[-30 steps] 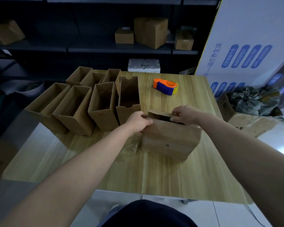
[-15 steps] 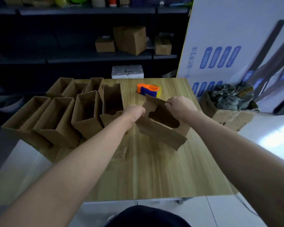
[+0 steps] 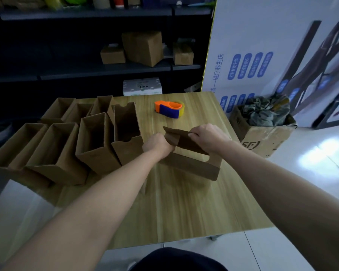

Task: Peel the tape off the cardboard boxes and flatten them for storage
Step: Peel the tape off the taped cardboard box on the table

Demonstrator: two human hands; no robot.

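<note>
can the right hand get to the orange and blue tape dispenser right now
Probably, once it lets go: the right hand grips the half-flattened brown cardboard box, yet nothing stands between it and the orange and blue tape dispenser.

Leftmost cardboard box (image 3: pixel 14 149), cropped at edge

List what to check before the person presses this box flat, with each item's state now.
1. Grip: ok; left hand and right hand both hold the top edge of the box.
2. Box flat: not ok; partly folded, tilted on the table.
3. Tape removed: cannot tell.
4. Tape dispenser clear: ok; it sits apart, behind the box.
5. Room on the left: cannot tell; the nearest open box stands close beside the left hand.
</note>
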